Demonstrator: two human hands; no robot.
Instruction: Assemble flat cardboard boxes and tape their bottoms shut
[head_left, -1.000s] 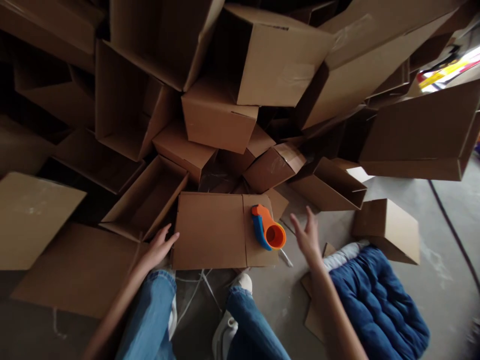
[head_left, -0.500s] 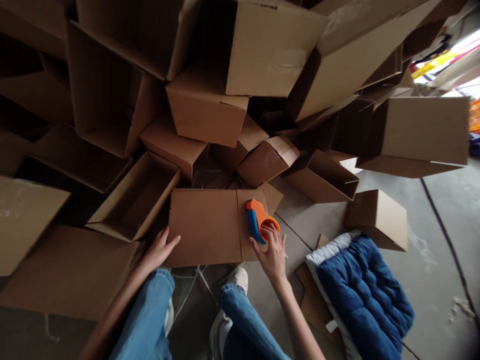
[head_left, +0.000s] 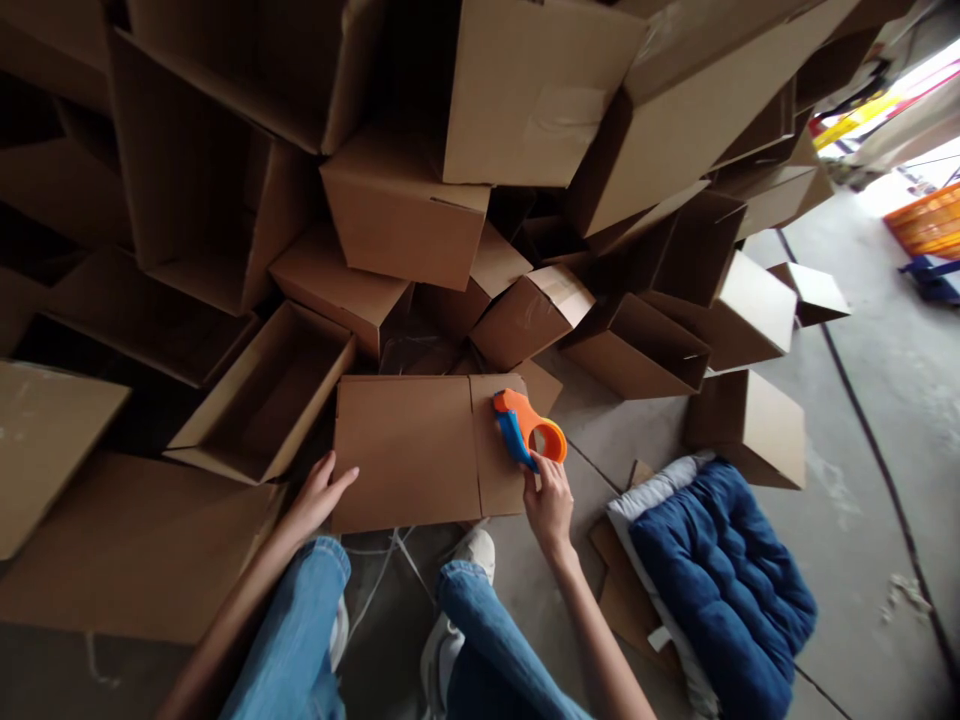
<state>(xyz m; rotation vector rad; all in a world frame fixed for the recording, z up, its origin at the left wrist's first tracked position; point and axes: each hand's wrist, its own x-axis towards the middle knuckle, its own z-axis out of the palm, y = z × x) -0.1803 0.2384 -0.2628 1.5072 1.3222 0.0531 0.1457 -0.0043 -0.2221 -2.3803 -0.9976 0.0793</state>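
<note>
A flattened cardboard box [head_left: 409, 450] lies on the floor in front of my knees. On its right flap rests an orange and blue tape dispenser [head_left: 526, 429]. My right hand [head_left: 549, 505] pinches the dispenser's lower end with closed fingers. My left hand [head_left: 319, 497] lies flat against the box's left edge, fingers stretched out and holding nothing.
A tall heap of brown cardboard boxes [head_left: 465, 150] fills the view behind and to the left. An open box [head_left: 262, 395] sits just left of the flat one. A blue cushion [head_left: 724, 575] lies on the concrete floor at my right, beside a small box [head_left: 746, 425].
My right hand came in from the right, where it hovered open, and closed on the tape dispenser, tilting it slightly. My left hand stayed on the box's edge. A box at the right dropped lower.
</note>
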